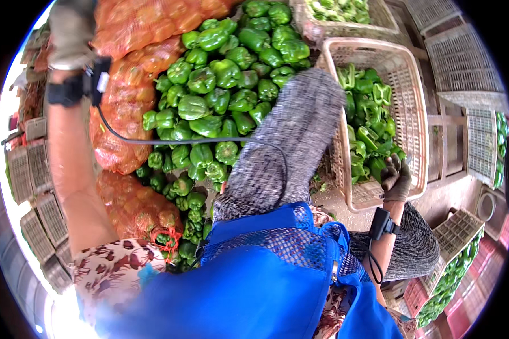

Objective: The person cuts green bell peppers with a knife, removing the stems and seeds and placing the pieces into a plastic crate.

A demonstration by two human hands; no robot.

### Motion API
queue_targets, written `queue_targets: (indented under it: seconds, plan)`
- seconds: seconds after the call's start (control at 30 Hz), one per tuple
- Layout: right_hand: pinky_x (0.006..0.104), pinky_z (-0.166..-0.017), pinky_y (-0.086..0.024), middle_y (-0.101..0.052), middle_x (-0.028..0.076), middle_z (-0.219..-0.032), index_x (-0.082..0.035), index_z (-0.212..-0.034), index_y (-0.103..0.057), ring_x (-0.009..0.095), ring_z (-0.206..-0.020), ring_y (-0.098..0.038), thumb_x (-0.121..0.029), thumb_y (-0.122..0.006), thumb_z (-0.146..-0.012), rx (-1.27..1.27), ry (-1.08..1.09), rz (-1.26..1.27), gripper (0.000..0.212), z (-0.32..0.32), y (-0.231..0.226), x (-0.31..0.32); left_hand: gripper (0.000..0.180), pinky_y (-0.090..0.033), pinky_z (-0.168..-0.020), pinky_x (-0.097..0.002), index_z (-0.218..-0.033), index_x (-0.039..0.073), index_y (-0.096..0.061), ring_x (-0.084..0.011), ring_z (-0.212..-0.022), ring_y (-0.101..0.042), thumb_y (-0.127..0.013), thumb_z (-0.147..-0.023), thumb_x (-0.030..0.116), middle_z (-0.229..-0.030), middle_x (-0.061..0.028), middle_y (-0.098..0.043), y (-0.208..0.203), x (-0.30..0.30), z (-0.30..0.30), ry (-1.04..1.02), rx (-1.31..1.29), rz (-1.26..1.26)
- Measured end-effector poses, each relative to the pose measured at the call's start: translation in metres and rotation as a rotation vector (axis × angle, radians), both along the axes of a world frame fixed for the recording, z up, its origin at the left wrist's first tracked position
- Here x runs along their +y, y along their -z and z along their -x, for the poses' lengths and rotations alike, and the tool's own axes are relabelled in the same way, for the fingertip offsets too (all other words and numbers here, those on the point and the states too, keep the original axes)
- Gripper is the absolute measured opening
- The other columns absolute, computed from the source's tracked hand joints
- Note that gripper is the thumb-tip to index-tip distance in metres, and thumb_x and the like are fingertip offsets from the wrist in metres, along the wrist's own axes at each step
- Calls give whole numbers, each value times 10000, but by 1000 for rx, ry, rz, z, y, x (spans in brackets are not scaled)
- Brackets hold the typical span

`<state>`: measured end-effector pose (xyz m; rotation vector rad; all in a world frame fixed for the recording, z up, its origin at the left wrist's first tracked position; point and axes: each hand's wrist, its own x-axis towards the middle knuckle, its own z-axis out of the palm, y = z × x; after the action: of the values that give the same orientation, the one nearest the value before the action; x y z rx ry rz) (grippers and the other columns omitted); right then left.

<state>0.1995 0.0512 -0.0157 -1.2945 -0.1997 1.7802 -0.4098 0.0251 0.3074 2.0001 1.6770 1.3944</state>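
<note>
My left hand (72,37), in a grey glove, is stretched out at the far left beside the orange mesh sacks (124,90). It is smeared by motion, so its fingers cannot be made out. At the near right rim of a worn plastic crate (419,121) is my right hand (397,179), gloved, its fingers loosely bent and apart with nothing visible in them. Cut green bell peppers (370,113) fill part of that crate. A big heap of whole green bell peppers (220,85) lies between the sacks and my leg (294,118).
Another crate (379,22) with green pieces stands beyond the first. Stacked crates (464,59) are at the right, with a crate of green peppers (452,282) lower down. More crates (37,164) line the far left. A cable (181,140) runs from my left wrist across the heap.
</note>
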Motion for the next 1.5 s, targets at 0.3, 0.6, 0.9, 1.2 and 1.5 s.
queue_targets:
  seconds: [0.3, 0.6, 0.9, 1.2, 1.5]
  plan:
    - [292, -613, -478, -619, 74, -893, -13, -1114, -594, 116, -596, -522, -204, -574, -867, 132, -9, 15, 313, -15, -4, -20, 533, -532, -773, -332, -1226, -12, -566, -240, -844, -664, -714, -837, 321, -981, -175, -680, 272, -169, 7, -703, -121, 713]
    - [246, -490, -357, -576, 66, -802, -30, -1181, -565, 99, -533, -418, -218, -606, -840, -10, -126, 49, 391, 33, -24, -21, 1196, -476, -908, -386, -1457, -88, -155, -348, -1081, -613, -634, -715, 718, -1168, -281, -608, 309, -77, -3, -793, 280, 1260]
    - [221, -434, -354, -563, 42, -762, -68, -1130, -567, 76, -508, -428, -218, -626, -867, -82, -146, 76, 309, 76, -43, -20, 1185, -438, -986, -379, -1479, -54, -79, -355, -1170, -561, -787, -691, 477, -1302, -267, -533, 360, -59, 26, -791, 168, 1158]
    - [240, -446, -364, -583, 43, -757, -59, -1237, -474, 96, -507, -464, -212, -583, -874, -77, -199, -59, 408, 76, -58, -17, 1185, -436, -991, -376, -1471, -49, -155, -352, -1193, -540, -864, -622, 377, -1323, -263, -513, 363, -76, 19, -799, -74, 977]
    - [203, -356, -385, -676, 96, -850, 2, -1062, -549, 58, -416, -430, -178, -543, -907, -99, -349, -302, 237, 112, -128, 18, 1091, -477, -937, -403, -1475, 83, -244, -305, -1098, -587, -882, -603, 236, -1202, -191, -586, 236, 15, -41, -378, 94, 305]
